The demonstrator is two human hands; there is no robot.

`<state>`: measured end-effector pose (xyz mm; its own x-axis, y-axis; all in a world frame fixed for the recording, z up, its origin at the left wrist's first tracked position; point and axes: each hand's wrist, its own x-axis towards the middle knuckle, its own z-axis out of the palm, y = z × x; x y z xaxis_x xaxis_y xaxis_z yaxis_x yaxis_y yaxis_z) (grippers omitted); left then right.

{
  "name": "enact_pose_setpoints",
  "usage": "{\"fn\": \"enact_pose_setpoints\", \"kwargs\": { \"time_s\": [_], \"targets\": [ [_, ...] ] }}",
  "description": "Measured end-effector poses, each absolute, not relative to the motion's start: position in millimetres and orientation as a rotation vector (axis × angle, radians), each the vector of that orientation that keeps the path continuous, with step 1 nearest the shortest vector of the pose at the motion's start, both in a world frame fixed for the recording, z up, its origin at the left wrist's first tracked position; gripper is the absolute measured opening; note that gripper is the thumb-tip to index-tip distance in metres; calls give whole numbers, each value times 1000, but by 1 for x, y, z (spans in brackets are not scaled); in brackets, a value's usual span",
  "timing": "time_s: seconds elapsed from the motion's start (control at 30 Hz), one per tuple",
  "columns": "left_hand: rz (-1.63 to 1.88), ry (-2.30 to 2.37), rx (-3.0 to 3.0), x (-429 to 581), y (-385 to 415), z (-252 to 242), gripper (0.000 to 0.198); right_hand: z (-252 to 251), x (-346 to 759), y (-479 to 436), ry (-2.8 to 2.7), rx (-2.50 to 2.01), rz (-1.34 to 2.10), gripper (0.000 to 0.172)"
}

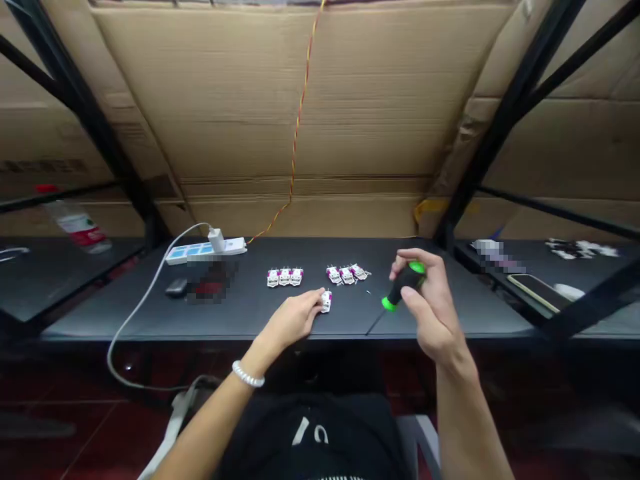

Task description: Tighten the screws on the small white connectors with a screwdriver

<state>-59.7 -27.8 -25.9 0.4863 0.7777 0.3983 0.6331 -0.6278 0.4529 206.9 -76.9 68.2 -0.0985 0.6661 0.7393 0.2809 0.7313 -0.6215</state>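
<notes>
My left hand (pixel 299 313) pinches a small white and purple plastic part (pixel 326 301) against the dark tabletop near its front edge. In my right hand (pixel 429 300) is a black and green screwdriver (pixel 403 284), its fingers wrapped round the handle. The thin shaft slants down to the left, its tip close to the table's front edge and apart from the part. Behind my left hand lies a row of three similar parts (pixel 285 277). A second group of such parts (pixel 347 274) lies to its right, with small metal pins by it.
A white power strip (pixel 194 252) with a plugged-in charger and cable lies at the back left, near a small black object (pixel 177 288). Black metal posts (pixel 480 147) flank the table (pixel 150 313). A phone (pixel 537 292) lies on the right surface, a bottle (pixel 80 223) on the left.
</notes>
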Motion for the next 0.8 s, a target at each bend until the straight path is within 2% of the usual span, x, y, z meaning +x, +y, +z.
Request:
{"fn": "enact_pose_setpoints", "kwargs": {
  "time_s": [0.17, 0.43, 0.8],
  "targets": [
    [869, 1201, 2508, -59, -29, -26, 20, 60, 194, -61, -1614, -735, 401, 49],
    [894, 1228, 2454, -57, -30, -27, 16, 43, 164, -26, -1562, -729, 382, 46],
    [898, 1233, 2420, -55, -30, -25, 13, 39, 152, -17, -1629, -726, 360, 52]
  ]
}}
